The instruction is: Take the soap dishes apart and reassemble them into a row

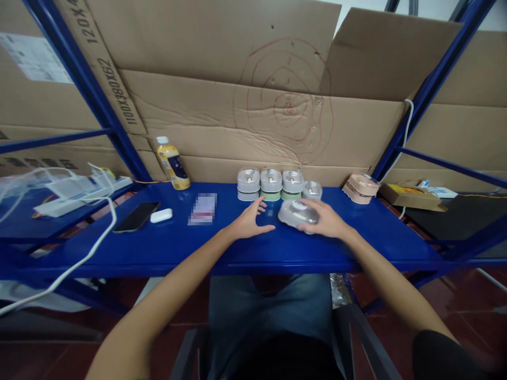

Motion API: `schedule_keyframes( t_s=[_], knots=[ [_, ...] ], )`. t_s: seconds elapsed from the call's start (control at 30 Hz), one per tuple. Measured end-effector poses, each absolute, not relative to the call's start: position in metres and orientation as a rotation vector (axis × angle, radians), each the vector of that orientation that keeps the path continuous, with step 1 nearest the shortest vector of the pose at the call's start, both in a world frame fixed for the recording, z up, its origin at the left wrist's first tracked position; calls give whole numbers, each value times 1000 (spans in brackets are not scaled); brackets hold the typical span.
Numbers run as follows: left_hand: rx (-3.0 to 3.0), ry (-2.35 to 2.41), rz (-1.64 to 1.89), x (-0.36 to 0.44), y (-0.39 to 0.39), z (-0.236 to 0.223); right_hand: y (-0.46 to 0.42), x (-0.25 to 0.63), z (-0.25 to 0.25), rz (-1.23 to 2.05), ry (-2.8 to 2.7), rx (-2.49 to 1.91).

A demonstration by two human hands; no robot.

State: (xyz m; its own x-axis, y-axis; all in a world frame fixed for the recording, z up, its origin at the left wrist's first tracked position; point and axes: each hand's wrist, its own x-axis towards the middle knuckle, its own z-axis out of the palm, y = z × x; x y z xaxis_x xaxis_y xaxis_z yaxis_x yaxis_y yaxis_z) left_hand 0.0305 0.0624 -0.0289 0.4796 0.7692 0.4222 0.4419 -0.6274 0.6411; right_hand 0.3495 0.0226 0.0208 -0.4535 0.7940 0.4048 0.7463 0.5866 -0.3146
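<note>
My right hand (325, 219) is wrapped round the side of a rounded container with a clear lid (295, 212), slightly blurred and tilted over the blue tabletop. To its left, my left hand (251, 219) is open, thumb and fingers apart, with nothing between them. Just behind the hands stands a row of similar clear-lidded containers: one with a pale grey base (249, 182), two with green bases (271, 183) (292, 182), and a lower one (312, 190) at the right end, partly hidden by the held container.
Pink containers (361, 187) stand at the back right. Leftward are a yellow drink bottle (173, 164), a blurred-out card (203, 209), a white earbud case (161, 215) and a black phone (137, 217). Cardboard (190, 100) walls the back; a white cable (93, 253) crosses the left side.
</note>
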Motion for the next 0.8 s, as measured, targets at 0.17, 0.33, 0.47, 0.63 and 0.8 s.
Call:
schedule_keyframes(
  t_s=[0.17,0.33,0.47,0.63,0.8],
  knots=[
    [2329,1055,977,31,62,-26,73,386,47,-64,-1658,-1745],
    [2353,1105,977,29,62,-25,131,368,62,8,-1456,-2085],
    [2377,1117,968,27,65,-27,152,348,60,-1,-1435,-2143],
    [2383,1131,937,26,64,-25,156,347,55,44,-1463,-2078],
    [2382,1150,917,25,63,-24,148,380,56,-211,-1415,-2068]
  ],
)
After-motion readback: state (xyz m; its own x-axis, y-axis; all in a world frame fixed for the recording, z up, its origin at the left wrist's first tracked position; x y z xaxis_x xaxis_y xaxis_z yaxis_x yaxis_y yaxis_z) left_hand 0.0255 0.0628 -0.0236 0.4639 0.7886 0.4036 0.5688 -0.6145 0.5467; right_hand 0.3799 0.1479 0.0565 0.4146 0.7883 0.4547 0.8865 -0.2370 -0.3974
